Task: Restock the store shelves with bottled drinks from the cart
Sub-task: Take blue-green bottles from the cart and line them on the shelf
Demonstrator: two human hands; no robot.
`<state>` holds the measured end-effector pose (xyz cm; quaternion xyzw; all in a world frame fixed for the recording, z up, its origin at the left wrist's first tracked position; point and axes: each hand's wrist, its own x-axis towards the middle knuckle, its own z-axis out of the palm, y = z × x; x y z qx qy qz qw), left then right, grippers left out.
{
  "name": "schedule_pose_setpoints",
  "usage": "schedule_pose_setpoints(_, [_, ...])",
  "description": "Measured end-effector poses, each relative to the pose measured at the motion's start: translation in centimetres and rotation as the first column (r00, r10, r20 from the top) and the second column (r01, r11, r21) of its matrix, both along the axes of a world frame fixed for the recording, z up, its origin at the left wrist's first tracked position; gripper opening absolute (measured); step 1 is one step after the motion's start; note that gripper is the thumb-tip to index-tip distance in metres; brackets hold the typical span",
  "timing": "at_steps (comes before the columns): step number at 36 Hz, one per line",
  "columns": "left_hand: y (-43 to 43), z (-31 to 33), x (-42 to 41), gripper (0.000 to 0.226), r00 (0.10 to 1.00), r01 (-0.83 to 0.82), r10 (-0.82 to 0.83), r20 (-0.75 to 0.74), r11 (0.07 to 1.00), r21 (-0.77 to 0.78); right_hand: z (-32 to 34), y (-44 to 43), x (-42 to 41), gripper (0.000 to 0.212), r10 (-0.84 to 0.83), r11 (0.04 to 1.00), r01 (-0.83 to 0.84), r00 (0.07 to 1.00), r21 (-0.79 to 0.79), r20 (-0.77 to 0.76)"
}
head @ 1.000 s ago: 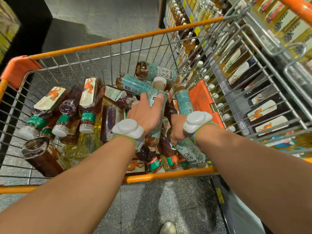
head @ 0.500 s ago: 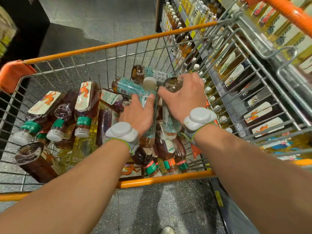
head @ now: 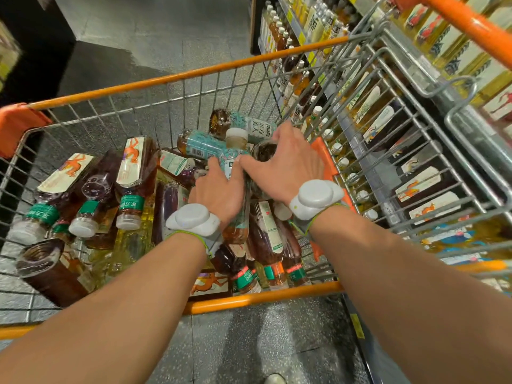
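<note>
Stock lies loose in the cart (head: 194,74), bottles heaped on their sides, so each must be worked free before lifting. The left hand (head: 219,189) has its grip clamped round a teal-labelled bottle (head: 232,157), which lies toward the cart's right edge with its cap pointing to the far edge. The right hand (head: 288,164) sits just beside it, thumb against the same label and fingers curled over a dark-based bottle (head: 263,151). That grip appears closed on the bottle, though the palm hides the contact. Judgement: one bottle per hand, taken together to save trips. The store shelves (head: 318,26) stand just beyond the cart's right edge.
</note>
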<state>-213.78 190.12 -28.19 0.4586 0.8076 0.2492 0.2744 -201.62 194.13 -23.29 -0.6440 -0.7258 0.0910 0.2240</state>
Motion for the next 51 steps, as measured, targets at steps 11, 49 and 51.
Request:
schedule_pose_setpoints(11, [0.1, -0.1, -0.4, 0.079, 0.998, -0.057, 0.056, -0.003, 0.998, -0.017, -0.6, 1.4, 0.4, 0.048, -0.080, 0.936, -0.009, 0.968, -0.351, -0.240])
schedule_pose_setpoints(49, [-0.1, 0.4, -0.1, 0.082, 0.998, -0.037, 0.038, 0.044, 0.999, -0.030, -4.4, 1.9, 1.9, 0.051, -0.101, 0.826, 0.042, 0.992, -0.561, -0.075])
schedule_pose_setpoints(51, [0.0, 0.7, 0.0, 0.081, 0.994, -0.063, 0.066, 0.089, 0.997, -0.040, -3.4, 1.7, 1.4, 0.075, -0.155, 0.855, 0.029, 0.967, -0.518, -0.202])
